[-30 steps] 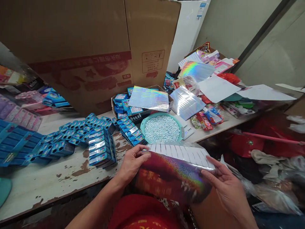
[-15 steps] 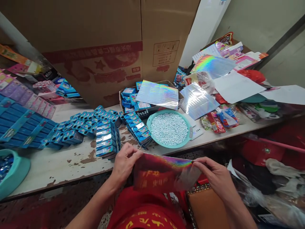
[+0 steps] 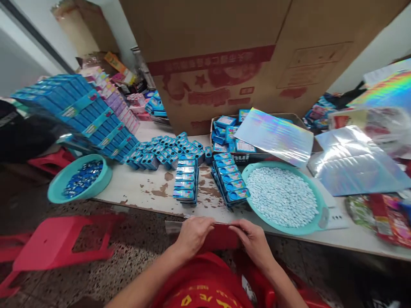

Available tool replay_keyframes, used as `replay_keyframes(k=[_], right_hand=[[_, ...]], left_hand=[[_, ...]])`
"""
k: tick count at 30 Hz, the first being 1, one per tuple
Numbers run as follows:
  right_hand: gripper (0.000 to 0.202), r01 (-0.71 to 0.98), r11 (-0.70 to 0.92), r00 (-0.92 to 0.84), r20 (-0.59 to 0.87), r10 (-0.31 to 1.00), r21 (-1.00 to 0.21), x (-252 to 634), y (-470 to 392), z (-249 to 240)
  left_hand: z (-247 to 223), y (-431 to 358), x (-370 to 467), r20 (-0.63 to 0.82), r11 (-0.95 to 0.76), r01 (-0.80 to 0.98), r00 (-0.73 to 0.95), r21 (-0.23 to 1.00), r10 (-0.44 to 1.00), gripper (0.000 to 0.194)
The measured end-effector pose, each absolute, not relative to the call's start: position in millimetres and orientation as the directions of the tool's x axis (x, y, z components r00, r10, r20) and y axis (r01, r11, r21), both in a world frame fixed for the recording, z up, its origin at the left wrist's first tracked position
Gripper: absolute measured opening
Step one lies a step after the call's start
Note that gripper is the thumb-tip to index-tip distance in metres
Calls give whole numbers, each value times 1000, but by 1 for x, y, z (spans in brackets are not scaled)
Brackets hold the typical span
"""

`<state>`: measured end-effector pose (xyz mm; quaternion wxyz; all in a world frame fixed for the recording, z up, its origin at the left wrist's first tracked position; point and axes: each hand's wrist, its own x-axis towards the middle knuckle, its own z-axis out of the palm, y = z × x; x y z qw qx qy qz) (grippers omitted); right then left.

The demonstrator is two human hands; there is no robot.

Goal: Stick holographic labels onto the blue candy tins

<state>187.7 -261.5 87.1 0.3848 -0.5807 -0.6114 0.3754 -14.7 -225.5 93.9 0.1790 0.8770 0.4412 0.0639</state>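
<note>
Both hands pinch the top edge of a shiny reflective sheet (image 3: 221,237), held in front of my body below the table edge. It mirrors the red of my shirt. My left hand (image 3: 193,234) is closed on it left of the middle, and a strip of sheet sticks out beyond that hand. Thumb and fingers of my right hand (image 3: 252,239) are closed on its right part. On the table just beyond stand two rows of small blue boxes, a left row (image 3: 185,179) and a right row (image 3: 229,177). A turquoise basin (image 3: 321,201) of pale blue candies lies to the right.
Another holographic sheet (image 3: 272,132) rests over an open carton of blue packs. More blue boxes (image 3: 160,149) cluster at the left, beside tall stacks (image 3: 93,111). A turquoise bowl (image 3: 107,175) holds dark blue pieces. Red stools (image 3: 54,239) stand below; a big cardboard box (image 3: 212,38) rises behind.
My view has swung left, bringing the bowl and stools into sight. My hands have come closer together on the sheet, and its upper edge now shows with less of its face.
</note>
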Motion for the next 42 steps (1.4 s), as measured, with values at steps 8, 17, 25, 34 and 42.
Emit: replay_keyframes(k=[8,17,25,34,42], right_hand=[[23,397,33,-8,33,999,-917,141,-221,60],[36,727,302,-106,334,937,-616,117,-223,39],[29,633,221,-13,275,961,-742,110,-231,38],[54,124,-208,321,-159,934,-970,105,-221,59],[62,136,-251,232,-215,949,-958,92,-228,78]], left_hand=[[86,-196,-60,-186,-354,861,440,365,879,32],[85,-169,-81,-223,-321,843,444,431,868,32],[79,-163,-87,-217,-322,805,475,498,853,32],[114,-159,-108,-51,-178,735,278,654,959,33],[137,-168,-121,-62,40,681,8,731,998,30]])
